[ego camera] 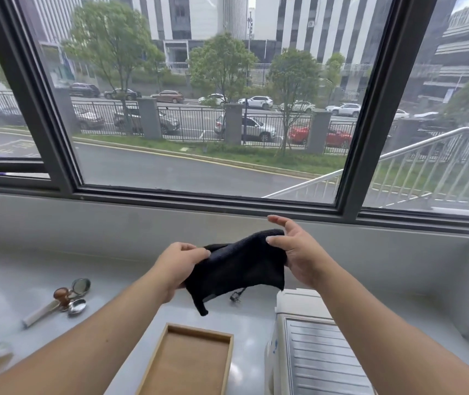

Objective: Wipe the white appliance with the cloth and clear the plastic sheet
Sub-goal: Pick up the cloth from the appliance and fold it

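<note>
Head view shows the left hand (180,265) and right hand (298,252) with fingers pinching a soft black cloth (239,266) above the grey tabletop (113,280), white ribbed appliance (318,354) at five o'clock.

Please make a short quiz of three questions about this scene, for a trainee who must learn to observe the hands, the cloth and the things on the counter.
1. True or false: the black cloth is lying flat on the white appliance.
2. Which hand grips the cloth with closed fingers? A) left hand B) right hand C) neither
3. Fill in: the wooden tray sits on the counter to the ____ of the appliance.

Key
1. False: both hands hold it in the air above the counter.
2. A: the left hand pinches one end; the right holds the other end by thumb and palm, fingers spread.
3. left
</note>
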Available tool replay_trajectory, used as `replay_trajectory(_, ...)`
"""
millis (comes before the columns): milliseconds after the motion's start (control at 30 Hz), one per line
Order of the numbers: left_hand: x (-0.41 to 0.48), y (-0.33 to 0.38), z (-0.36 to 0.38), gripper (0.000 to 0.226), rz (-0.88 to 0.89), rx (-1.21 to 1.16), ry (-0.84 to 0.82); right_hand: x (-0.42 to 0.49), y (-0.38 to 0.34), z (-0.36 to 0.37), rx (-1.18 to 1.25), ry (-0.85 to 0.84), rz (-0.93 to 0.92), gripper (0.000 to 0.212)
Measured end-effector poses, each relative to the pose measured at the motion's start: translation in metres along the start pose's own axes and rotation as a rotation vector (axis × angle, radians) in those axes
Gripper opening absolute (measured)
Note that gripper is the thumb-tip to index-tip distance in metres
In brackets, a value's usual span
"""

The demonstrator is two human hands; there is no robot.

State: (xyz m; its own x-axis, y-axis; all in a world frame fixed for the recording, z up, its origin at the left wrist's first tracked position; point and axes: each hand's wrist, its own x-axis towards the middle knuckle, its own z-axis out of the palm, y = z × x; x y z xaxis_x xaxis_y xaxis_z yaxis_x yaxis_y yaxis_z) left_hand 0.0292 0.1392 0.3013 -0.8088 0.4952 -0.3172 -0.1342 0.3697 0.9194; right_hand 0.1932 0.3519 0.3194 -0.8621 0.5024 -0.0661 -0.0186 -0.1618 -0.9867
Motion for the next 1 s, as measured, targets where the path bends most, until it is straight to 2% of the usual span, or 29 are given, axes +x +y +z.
replay_trajectory(100,0.002,-0.003,0.006,0.042,0.008,0.074,0.000,0.003,0.004,-0.009,-0.100,-0.012,-0.025,0.051)
replay_trajectory(300,0.009,0.003,0.014,0.014,-0.012,-0.055,0.095,0.012,0.010,-0.038,-0.105,0.043,-0.025,0.051)
replay_trajectory(400,0.008,0.007,0.021,0.019,-0.013,-0.110,0.100,0.016,0.013,-0.051,-0.069,0.060,-0.033,0.051)
replay_trajectory(533,0.004,0.007,0.027,0.023,0.001,-0.141,0.000,0.020,0.014,-0.061,-0.090,0.048,-0.031,0.053)
replay_trajectory(667,0.002,0.005,0.026,0.012,0.047,-0.045,-0.073,0.022,0.012,-0.071,-0.162,0.020,-0.029,0.054)
replay_trajectory(833,0.001,0.006,0.026,0.009,0.069,0.009,0.108,0.026,0.013,-0.076,-0.164,-0.003,-0.015,0.053)
replay_trajectory(900,-0.002,0.007,0.025,0.017,0.059,-0.005,0.175,0.027,0.014,-0.075,-0.155,-0.011,-0.014,0.053)
replay_trajectory(1000,-0.008,0.005,0.025,0.029,0.051,-0.068,0.166,0.029,0.015,-0.072,-0.160,-0.037,-0.023,0.052)
